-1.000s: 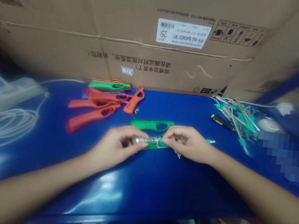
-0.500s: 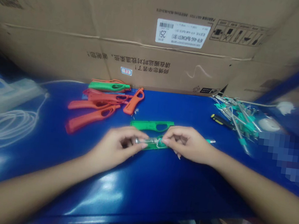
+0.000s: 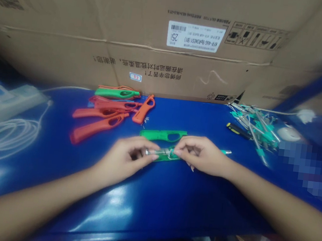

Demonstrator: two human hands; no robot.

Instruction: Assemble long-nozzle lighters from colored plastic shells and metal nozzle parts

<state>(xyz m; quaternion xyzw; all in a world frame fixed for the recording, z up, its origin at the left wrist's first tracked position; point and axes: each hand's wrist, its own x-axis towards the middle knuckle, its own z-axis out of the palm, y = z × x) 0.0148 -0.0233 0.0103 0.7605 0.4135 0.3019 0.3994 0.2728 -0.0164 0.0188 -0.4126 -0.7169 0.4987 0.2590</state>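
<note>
Low over the blue table, both hands work on a stick-lighter assembly (image 3: 162, 153): a clear tube with a metal tip and thin white wire, lying in a green half shell. My left hand (image 3: 129, 155) pinches its left end between thumb and fingers. At the other end, my right hand (image 3: 199, 153) is closed over the part by the trigger opening, hiding what its fingertips press. A rod with a teal piece and metal tip (image 3: 226, 152) sticks out beyond the right hand. Just behind them lies another green half shell (image 3: 163, 135) with an oval opening.
Red-orange lighter shells (image 3: 98, 128) and a green shell (image 3: 117, 93) are piled at back left, near small screws (image 3: 145, 121). Metal rods with teal parts (image 3: 261, 129) and a black-yellow screwdriver (image 3: 238, 130) lie right. A coiled white cable (image 3: 9, 137) sits left; a cardboard wall (image 3: 149, 25) stands behind.
Hardly anything differs. Both hands keep the same grip on the lighter assembly, and the view has shifted very slightly.
</note>
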